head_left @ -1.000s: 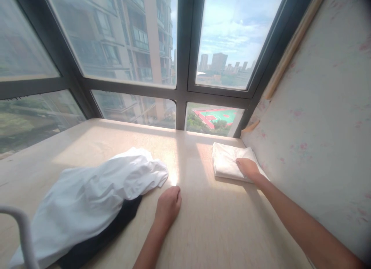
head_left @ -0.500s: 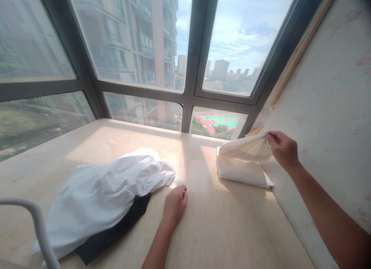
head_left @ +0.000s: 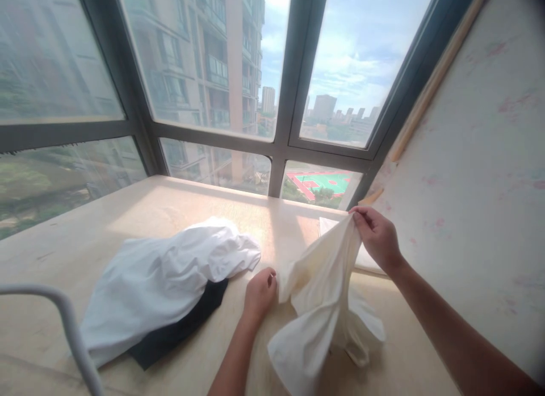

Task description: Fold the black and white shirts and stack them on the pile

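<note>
My right hand (head_left: 378, 237) pinches a cream-white cloth (head_left: 319, 294) by its upper corner. The cloth hangs loosely in folds, its lower parts spread near the tabletop, with a loop-like edge at the bottom. Behind it, a flat white folded stack (head_left: 327, 224) is partly hidden. My left hand (head_left: 260, 291) rests low over the table, fingers curled with nothing visible in them, close to the cloth's left edge. Further left lies a crumpled white cloth (head_left: 170, 288) on top of a black cloth (head_left: 183, 330).
A pale wooden tabletop (head_left: 140, 214) runs up to grey-framed windows (head_left: 279, 151). On the right is a patterned wall (head_left: 472, 225) with a wooden strip (head_left: 440, 72). A curved white tube (head_left: 70, 322) stands at the lower left.
My right hand has moved left and drawn the cream-white cloth off the folded stack, and it now hangs unfolded. My left hand has barely moved.
</note>
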Motion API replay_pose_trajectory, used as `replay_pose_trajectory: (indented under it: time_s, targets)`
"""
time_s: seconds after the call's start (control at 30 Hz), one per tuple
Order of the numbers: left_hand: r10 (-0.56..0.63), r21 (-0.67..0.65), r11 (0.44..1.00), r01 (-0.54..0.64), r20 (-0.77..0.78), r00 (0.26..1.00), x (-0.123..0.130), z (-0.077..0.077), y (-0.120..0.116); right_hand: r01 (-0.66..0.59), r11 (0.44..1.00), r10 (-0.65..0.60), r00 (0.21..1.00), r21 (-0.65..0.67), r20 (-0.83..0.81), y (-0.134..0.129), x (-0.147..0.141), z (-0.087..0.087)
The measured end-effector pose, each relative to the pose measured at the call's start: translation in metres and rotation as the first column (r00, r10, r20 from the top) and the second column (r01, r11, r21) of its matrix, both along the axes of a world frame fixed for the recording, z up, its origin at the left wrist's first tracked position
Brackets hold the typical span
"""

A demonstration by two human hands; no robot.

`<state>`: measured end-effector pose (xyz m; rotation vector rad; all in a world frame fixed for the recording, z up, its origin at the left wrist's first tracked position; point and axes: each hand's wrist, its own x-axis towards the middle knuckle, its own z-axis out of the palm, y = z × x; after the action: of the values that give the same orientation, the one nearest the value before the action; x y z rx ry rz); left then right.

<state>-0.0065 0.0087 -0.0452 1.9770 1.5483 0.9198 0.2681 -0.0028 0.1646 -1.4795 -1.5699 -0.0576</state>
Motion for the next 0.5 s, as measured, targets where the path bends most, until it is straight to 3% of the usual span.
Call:
replay_pose_trajectory:
  time_s: [0.13, 0.23, 0.33, 0.43, 0.47, 0.5]
  targets:
    - [0.051, 0.025, 0.998, -0.055, 0.136, 0.989, -0.003, -0.001, 0.001, -0.143, 0.981, 0.162, 0.975, 0.129, -0.149, -0.004, -0.025, 0.03]
    - [0.197, 0.037, 0.976, -0.213, 0.255, 0.947, -0.01, 0.003, -0.001, -0.231, 0.953, 0.281, 0.918, 0.198, -0.28, -0.004, -0.038, 0.052]
    - [0.278, 0.085, 0.941, -0.328, 0.362, 0.89, -0.018, 0.017, -0.015, -0.296, 0.932, 0.357, 0.849, 0.207, -0.39, -0.008, -0.059, 0.052]
    - [0.047, 0.283, 0.947, -0.15, 0.34, 0.939, -0.01, 0.035, -0.044, -0.435, 0.894, 0.437, 0.793, 0.106, -0.425, -0.024, -0.09, 0.03]
    - [-0.048, 0.329, 0.943, -0.047, 0.274, 0.961, -0.002, 0.039, -0.054, -0.527, 0.848, 0.499, 0.763, 0.05, -0.41, -0.033, -0.099, 0.02]
    - [-0.117, 0.338, 0.94, 0.045, 0.195, 0.974, 0.007, 0.042, -0.063, -0.644, 0.765, 0.591, 0.71, -0.014, -0.383, -0.042, -0.108, 0.011]
